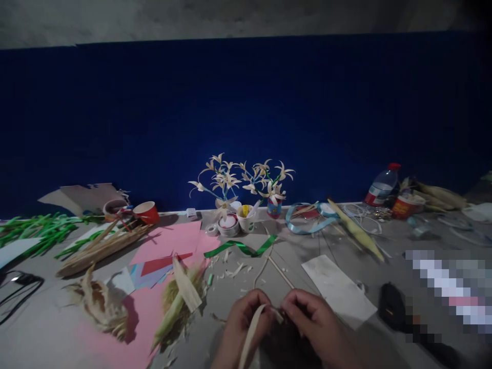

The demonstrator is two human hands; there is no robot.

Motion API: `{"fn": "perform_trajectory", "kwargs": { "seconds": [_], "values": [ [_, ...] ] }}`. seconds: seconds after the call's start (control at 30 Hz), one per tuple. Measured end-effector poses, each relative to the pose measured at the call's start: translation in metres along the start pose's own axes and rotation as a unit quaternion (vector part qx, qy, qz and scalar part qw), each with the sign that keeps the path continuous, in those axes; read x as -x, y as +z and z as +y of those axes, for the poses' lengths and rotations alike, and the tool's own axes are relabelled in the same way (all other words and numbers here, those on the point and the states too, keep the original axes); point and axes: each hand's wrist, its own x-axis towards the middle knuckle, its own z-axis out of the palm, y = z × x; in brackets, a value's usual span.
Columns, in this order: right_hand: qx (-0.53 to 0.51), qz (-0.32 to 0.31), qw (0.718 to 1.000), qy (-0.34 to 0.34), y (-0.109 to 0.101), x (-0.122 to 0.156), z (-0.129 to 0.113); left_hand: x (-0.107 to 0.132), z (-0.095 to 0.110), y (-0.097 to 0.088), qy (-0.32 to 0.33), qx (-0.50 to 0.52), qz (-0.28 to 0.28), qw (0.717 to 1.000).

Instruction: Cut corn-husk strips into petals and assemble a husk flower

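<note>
Pale strip [251, 335] drapes over the left hand [246, 318], fingers curled, apparently pinching it. Several pale flowers [226, 180] stand at the table's [23, 333] back, seemingly finished; strip looks unshaped yet. Right hand [315, 319] close beside, thumb against fingertips, contents unclear. Both knuckles-up, low.

Grey is the flat surface [38, 338]; cream, a narrow strip [250, 333] at its near edge; pink, flat paper sheets [144, 312] towards its left edge; shiny green, a wavy ribbon [230, 244]; cream, star-shaped flowers [226, 179] by its far edge.
</note>
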Motion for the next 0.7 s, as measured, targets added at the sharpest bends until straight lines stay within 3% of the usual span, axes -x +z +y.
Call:
{"fn": "perform_trajectory", "kwargs": {
  "seconds": [0.1,0.23,0.3,0.37,0.47,0.57,0.7],
  "values": [
    [0.112,0.008,0.993,-0.031,-0.014,0.009,0.017,-0.003,0.002,-0.006,0.002,0.023,0.027,0.999],
    [0.364,0.01,0.926,-0.098,-0.027,0.027,0.059,-0.001,0.017,-0.011,0.013,0.026,0.049,0.998],
    [0.427,0.014,0.897,-0.112,-0.029,0.031,0.077,0.001,0.024,-0.012,0.016,0.02,0.049,0.998],
    [0.438,0.016,0.89,-0.123,-0.031,0.032,0.085,0.001,0.027,-0.012,0.022,0.004,0.054,0.998],
    [0.351,-0.002,0.933,-0.076,-0.036,0.028,0.075,0.0,0.027,-0.012,0.037,-0.014,0.074,0.996],
    [0.159,-0.036,0.986,0.043,-0.038,0.026,0.054,-0.003,0.024,-0.012,0.047,0.001,0.084,0.995],
    [-0.086,-0.046,0.983,0.158,-0.029,0.028,0.035,-0.004,0.024,-0.009,0.053,0.026,0.079,0.995]
  ]
}}
